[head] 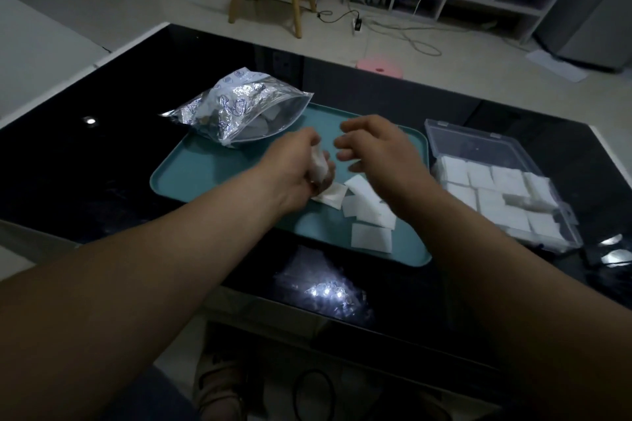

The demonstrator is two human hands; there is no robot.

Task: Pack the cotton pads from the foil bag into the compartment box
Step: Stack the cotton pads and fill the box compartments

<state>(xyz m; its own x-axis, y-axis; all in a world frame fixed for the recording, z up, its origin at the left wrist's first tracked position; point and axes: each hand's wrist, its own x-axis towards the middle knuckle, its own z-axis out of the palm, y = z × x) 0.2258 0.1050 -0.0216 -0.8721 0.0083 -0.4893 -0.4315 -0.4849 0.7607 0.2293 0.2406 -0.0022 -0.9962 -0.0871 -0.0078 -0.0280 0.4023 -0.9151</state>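
The silver foil bag (pixel 239 109) lies crumpled on its side, mouth open rightward, on the teal tray's (pixel 191 174) far left corner. White square cotton pads (pixel 371 212) lie loose and overlapping at the tray's near right. A small bunch (pixel 319 169) sits clutched in the left hand (pixel 294 164). The clear compartment box (pixel 506 188) stands on the desk (pixel 102 164) just right of the tray, its near compartments packed with pads.

Bag (pixel 239 109) on tray (pixel 191 174) (box (pixel 499 181) just right)

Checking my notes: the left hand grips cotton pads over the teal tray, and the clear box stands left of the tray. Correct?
No: in the head view the clear box stands right of the teal tray; the left hand does grip cotton pads over it.
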